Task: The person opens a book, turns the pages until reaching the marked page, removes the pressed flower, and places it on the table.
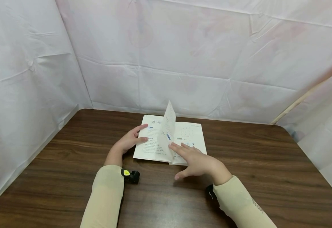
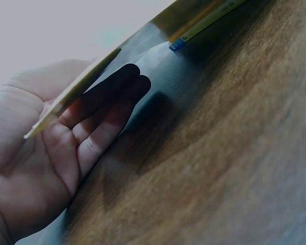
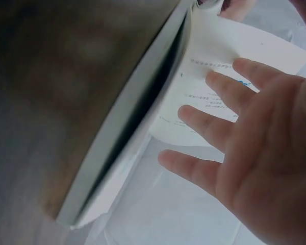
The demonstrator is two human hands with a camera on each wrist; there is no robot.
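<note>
An open book (image 1: pixel 151 144) lies on the brown wooden table (image 1: pixel 68 177), and one page (image 1: pixel 168 125) stands upright at its middle. My left hand (image 1: pixel 129 142) holds the book's left edge. In the left wrist view the cover's edge (image 2: pixel 81 87) runs between the thumb above and the fingers (image 2: pixel 107 117) beneath. My right hand (image 1: pixel 195 161) lies open over the right-hand page, and its straight fingertips touch the foot of the standing page. Seen from the right wrist, the spread fingers (image 3: pixel 214 122) reach toward the printed page (image 3: pixel 214 56), beside the book's stacked pages (image 3: pixel 127 127).
White sheets hang close behind the table and along both sides (image 1: pixel 183 57). A small black camera (image 1: pixel 130 175) sits on my left wrist. Bare tabletop shows in front of the book and to either side of it.
</note>
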